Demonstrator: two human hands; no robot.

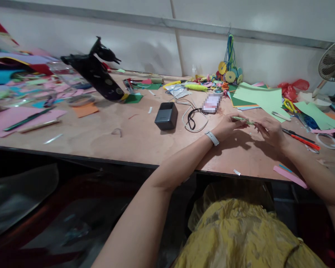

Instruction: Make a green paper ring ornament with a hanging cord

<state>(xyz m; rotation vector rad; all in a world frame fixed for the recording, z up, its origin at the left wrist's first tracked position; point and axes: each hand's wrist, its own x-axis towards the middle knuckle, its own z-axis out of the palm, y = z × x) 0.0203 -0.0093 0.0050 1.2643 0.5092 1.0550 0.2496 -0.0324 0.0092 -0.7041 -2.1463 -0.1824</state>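
My left hand [227, 125], with a pale band on its wrist, pinches one end of a small light green paper piece [241, 119]. The piece looks narrow and rolled or folded, though its exact form is too small to make out. At its other end the fingers of my right hand [269, 131] are closed on it. Both hands hover just above the table [139, 149], casting shadows on it. Right of my right hand lie an orange cutter [305, 142] and a dark pen-like tool [298, 135]. A phone [211, 103] with a blurred screen lies beyond my left hand.
A black box-shaped device [166, 116] and a white cable [194, 128] lie left of my arms. Green paper sheets [259, 95], yellow-handled scissors [289, 105] and a tape roll [327, 141] are at the right. A black bottle [103, 80] leans farther left, near scattered coloured paper.
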